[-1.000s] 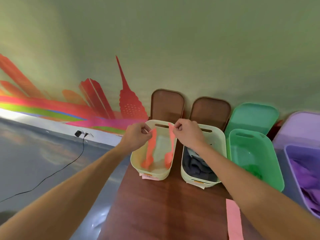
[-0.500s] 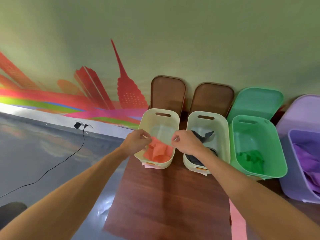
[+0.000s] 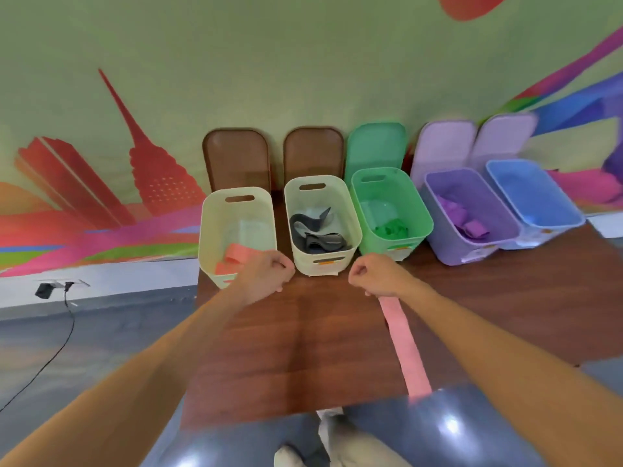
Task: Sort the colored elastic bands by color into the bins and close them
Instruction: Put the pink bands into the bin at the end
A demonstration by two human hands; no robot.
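Five open bins stand in a row at the back of the wooden table (image 3: 303, 348). The left cream bin (image 3: 209, 230) holds an orange band (image 3: 232, 259). Beside it, a second cream bin (image 3: 354, 230) holds dark grey bands (image 3: 317, 230). The green bin (image 3: 421, 210), purple bin (image 3: 441, 237) and blue bin (image 3: 539, 197) follow. My left hand (image 3: 266, 274) is curled and holds nothing, just in front of the left bin. My right hand (image 3: 374, 276) is curled over the far end of a long pink band (image 3: 404, 348) lying on the table; whether it grips the band is hidden.
Five lids lean on the wall behind the bins: two brown (image 3: 236, 160), one green (image 3: 376, 146), two lilac (image 3: 445, 146). The table's left edge drops to a grey floor with a black cable (image 3: 64, 332). My legs (image 3: 337, 443) show below the near edge.
Both hands let the orange band drop into the left cream bin and drew back toward me. My view tilted down and right, bringing the blue bin and the whole pink band into sight.
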